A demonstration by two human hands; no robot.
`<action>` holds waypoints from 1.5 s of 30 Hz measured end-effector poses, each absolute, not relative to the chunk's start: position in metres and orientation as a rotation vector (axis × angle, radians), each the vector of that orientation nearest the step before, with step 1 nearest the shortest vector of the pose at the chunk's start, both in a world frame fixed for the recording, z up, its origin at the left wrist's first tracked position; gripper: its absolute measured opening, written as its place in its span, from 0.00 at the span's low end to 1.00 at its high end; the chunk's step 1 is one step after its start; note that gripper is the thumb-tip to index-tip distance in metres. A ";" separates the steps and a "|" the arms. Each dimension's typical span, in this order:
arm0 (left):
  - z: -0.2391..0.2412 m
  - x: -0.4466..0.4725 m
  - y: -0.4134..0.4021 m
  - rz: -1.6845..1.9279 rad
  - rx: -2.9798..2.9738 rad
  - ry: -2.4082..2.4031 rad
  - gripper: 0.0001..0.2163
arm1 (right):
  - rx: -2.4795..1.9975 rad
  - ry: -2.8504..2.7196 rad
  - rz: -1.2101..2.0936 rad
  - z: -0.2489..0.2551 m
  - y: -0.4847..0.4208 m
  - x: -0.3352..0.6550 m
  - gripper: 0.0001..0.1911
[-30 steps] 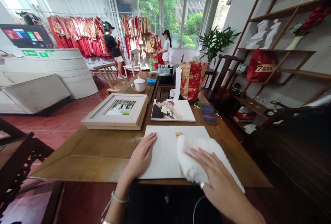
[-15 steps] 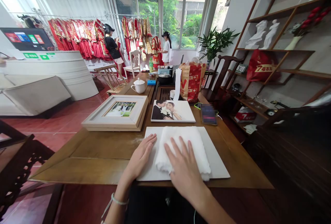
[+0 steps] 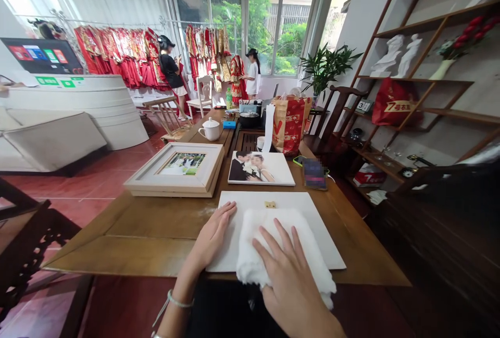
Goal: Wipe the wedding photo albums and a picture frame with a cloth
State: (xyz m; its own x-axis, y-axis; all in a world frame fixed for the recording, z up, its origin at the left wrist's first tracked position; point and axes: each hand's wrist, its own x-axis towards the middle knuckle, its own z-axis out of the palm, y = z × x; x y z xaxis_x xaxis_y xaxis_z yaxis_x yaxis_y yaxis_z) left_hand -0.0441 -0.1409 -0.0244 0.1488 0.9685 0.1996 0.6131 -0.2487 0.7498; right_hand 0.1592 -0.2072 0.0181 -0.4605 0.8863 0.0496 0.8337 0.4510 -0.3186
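Flat on the wooden table (image 3: pixel 156 247) lies a white panel (image 3: pixel 238 203), with a small brass-coloured hanger plate (image 3: pixel 270 204) near its far edge. My right hand (image 3: pixel 287 262) presses a folded white towel (image 3: pixel 255 223) onto the panel, palm down and fingers spread. The towel's near edge hangs past the table's front edge. My left hand (image 3: pixel 214 231) rests along the panel's left edge, fingers stretched out, holding nothing. Just beyond the panel is a wedding photo print (image 3: pixel 269 169). Light wooden picture frames (image 3: pixel 172 187) are stacked to its left.
A phone (image 3: pixel 314 174) lies right of the photo. Behind stand a white lidded cup (image 3: pixel 211 129), a red-and-brown paper bag (image 3: pixel 291 127) and a black pot (image 3: pixel 249 119). A shelf unit (image 3: pixel 425 77) is on the right. Two people (image 3: pixel 172 70) stand by red garments at the back.
My right hand has slid the towel toward me and slightly right, past the table edge. The brass-coloured hanger plate now shows. My left hand has stayed in place.
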 end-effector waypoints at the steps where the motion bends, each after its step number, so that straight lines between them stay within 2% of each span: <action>1: -0.024 -0.044 -0.141 0.930 1.922 1.502 0.22 | -1.532 -2.471 0.357 0.019 -0.207 0.150 0.35; 5: -0.020 -0.043 -0.141 0.960 1.910 1.475 0.22 | -1.305 -2.597 0.310 0.009 -0.212 0.116 0.33; 9: -0.021 -0.044 -0.140 0.964 1.930 1.452 0.22 | -0.876 -2.766 0.131 -0.008 -0.214 0.125 0.22; 13: -0.029 -0.047 -0.139 0.969 2.016 1.478 0.18 | -0.663 -2.802 0.296 0.006 -0.213 0.179 0.25; 17: -0.035 -0.049 -0.139 0.951 2.136 1.473 0.18 | -1.031 -2.666 0.456 0.030 -0.205 0.224 0.39; 20: -0.035 -0.049 -0.140 0.928 2.163 1.483 0.19 | -1.346 -2.498 0.487 0.027 -0.181 0.231 0.42; 24: -0.036 -0.049 -0.140 0.898 2.175 1.505 0.19 | -1.440 -2.412 0.507 0.018 -0.134 0.209 0.37; 31: -0.033 -0.047 -0.139 0.888 2.208 1.501 0.18 | -1.254 -2.562 0.568 0.045 -0.081 0.141 0.18; 36: -0.025 -0.045 -0.141 0.933 2.221 1.473 0.15 | -1.172 -2.693 0.586 0.054 -0.069 0.094 0.08; 39: -0.024 -0.044 -0.142 0.939 2.215 1.481 0.13 | -1.207 -2.723 0.549 0.054 -0.071 0.082 0.11; 42: -0.026 -0.045 -0.142 0.915 2.210 1.477 0.13 | -1.275 -2.708 0.493 0.055 -0.077 0.092 0.09; 45: -0.031 -0.047 -0.141 0.928 2.217 1.468 0.16 | -1.390 -2.647 0.443 0.051 -0.088 0.124 0.17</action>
